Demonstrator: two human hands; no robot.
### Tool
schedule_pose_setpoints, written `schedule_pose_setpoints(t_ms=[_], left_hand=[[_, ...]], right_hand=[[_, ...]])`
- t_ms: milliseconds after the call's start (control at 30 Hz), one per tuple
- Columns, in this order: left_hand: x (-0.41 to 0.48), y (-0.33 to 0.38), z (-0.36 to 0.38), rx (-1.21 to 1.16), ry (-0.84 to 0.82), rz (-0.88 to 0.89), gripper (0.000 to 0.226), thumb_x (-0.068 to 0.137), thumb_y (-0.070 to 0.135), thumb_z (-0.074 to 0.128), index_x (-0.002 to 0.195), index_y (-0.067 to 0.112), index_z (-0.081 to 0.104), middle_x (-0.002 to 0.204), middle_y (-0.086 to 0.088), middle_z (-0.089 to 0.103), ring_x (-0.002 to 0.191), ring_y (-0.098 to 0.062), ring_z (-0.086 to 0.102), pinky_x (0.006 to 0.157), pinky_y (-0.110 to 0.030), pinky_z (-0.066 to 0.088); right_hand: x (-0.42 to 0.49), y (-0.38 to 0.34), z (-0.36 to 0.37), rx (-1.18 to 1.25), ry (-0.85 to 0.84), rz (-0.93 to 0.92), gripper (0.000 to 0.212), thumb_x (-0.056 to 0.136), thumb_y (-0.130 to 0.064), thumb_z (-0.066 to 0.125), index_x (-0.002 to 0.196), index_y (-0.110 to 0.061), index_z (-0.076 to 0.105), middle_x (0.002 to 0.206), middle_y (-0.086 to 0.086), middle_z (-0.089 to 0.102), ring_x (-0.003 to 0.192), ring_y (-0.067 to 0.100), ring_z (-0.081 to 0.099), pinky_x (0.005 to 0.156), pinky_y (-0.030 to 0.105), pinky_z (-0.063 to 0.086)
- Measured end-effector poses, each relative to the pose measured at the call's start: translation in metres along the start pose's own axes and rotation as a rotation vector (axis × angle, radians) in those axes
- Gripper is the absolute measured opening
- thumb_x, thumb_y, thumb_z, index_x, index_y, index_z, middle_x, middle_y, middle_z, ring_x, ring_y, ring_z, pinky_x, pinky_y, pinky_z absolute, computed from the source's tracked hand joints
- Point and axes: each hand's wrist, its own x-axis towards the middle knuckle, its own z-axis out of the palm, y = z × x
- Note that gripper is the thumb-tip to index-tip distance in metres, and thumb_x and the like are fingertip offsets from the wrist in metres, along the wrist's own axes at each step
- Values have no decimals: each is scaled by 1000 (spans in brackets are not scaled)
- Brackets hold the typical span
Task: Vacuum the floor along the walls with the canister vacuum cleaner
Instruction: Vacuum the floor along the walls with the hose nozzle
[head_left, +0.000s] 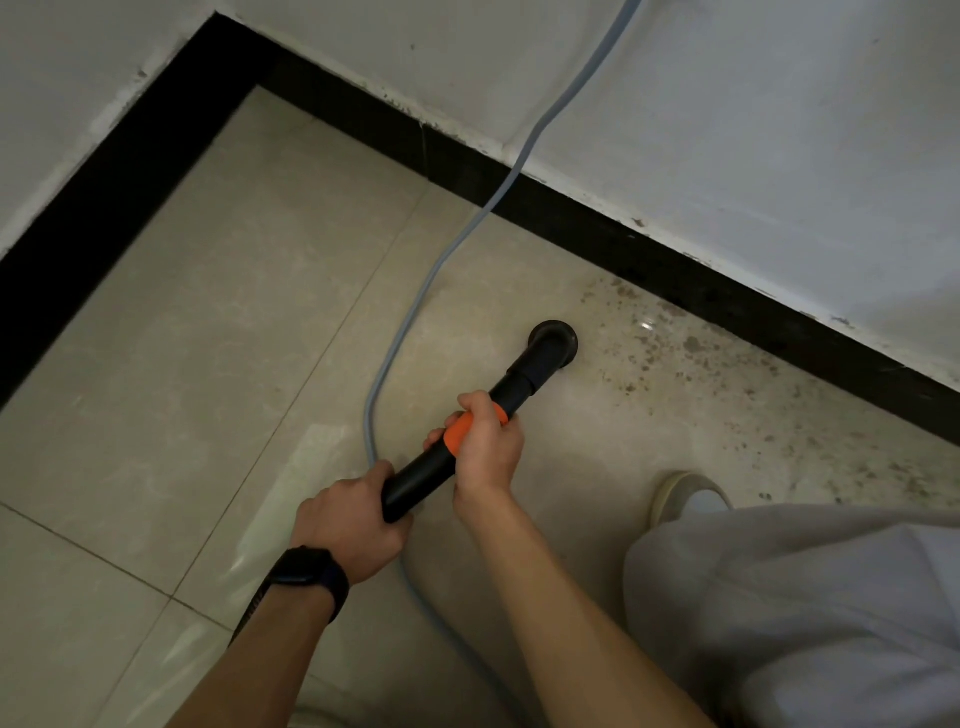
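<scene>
Holds the wand (421, 477) in both hands. Grips its near end with the left hand (353, 514), fingers wrapped fully round the black tube. Clasps the orange collar (457, 435) farther down with the right hand (485, 447), fingers curled over it from above. Wears a dark watch (306, 569) on the left wrist. Rests the round nozzle (553, 343) on the floor (208, 364), near the far edge where the black skirting (675, 270) meets the wall (727, 130), yet apart from it and well along from the far-left corner. Angles the wand up and right toward that edge. Faces dark specks of dirt (691, 345) strewn over the tiles from beside the nozzle to the skirting and on along the right edge. Has a grey cable (410, 322) running down the wall, across the skirting and over the floor just left of the nozzle, then behind the left hand and on toward the near edge. Shows a pale shoe (680, 493) and a light trouser leg (805, 597) at the near right, beside the dirt.
</scene>
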Motion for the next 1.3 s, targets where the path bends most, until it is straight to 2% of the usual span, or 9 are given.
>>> schedule_pose_setpoints(t_ms=[233, 567, 800, 1067, 1200, 1300], left_hand=[[15, 11, -3, 9, 24, 9, 21, 84, 44, 58, 92, 31, 43, 67, 10, 50, 62, -17, 52, 53, -28, 34], [37, 37, -7, 15, 45, 44, 19, 84, 44, 55, 92, 30, 44, 68, 9, 51, 65, -19, 56, 56, -28, 40], [48, 51, -7, -4, 47, 60, 19, 83, 44, 54, 89, 31, 43, 71, 8, 56, 66, -19, 60, 63, -31, 51], [59, 73, -15, 69, 55, 111, 21, 84, 42, 53, 91, 29, 38, 71, 8, 51, 65, -19, 54, 58, -28, 42], [63, 82, -18, 120, 67, 154, 24, 85, 43, 52, 92, 29, 34, 74, 9, 48, 76, -21, 63, 60, -29, 37], [64, 84, -17, 148, 88, 168, 25, 85, 43, 51, 93, 29, 32, 75, 8, 50, 77, -20, 64, 59, -29, 37]], right_hand=[[13, -14, 3, -5, -24, -8, 15, 87, -10, 67, 95, -9, 54, 66, 9, 54, 50, 26, 55, 62, 41, 54], [33, -42, 0, 8, -21, -36, 15, 88, -10, 67, 99, -7, 57, 65, 8, 55, 52, 25, 55, 59, 39, 55], [42, -57, -3, 19, -28, -53, 14, 89, -9, 66, 98, -8, 56, 65, 8, 54, 54, 26, 54, 56, 37, 54], [52, -75, -9, 59, -3, -75, 12, 87, -7, 64, 94, -6, 55, 63, 8, 54, 47, 23, 52, 52, 34, 51], [56, -81, -16, 104, -13, -69, 11, 87, -8, 63, 94, -7, 54, 63, 9, 54, 46, 22, 53, 50, 33, 51], [59, -82, -20, 143, -47, -48, 10, 86, -8, 60, 91, -8, 51, 61, 8, 53, 45, 22, 52, 49, 32, 50]])
